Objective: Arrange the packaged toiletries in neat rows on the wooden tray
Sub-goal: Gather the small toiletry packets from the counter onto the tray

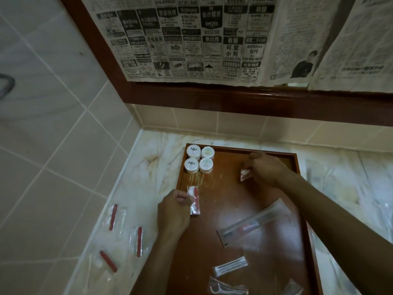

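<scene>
On the wooden tray [296, 165] the left hand [173, 211] pinches a red-and-white sachet [194, 200] near the left rim; the right hand [266, 168] grips another sachet [244, 174]; four round tubs [199, 159] fill the far-left corner; three sachets [125, 235] lie on the table [148, 165].

I see a marbled countertop [153, 158] meeting beige wall tiles [53, 128] in a corner. Above, newspaper sheets [191, 39] printed in Chinese cover what a dark wooden frame [212, 96] encloses; one shows a person's photograph.
</scene>
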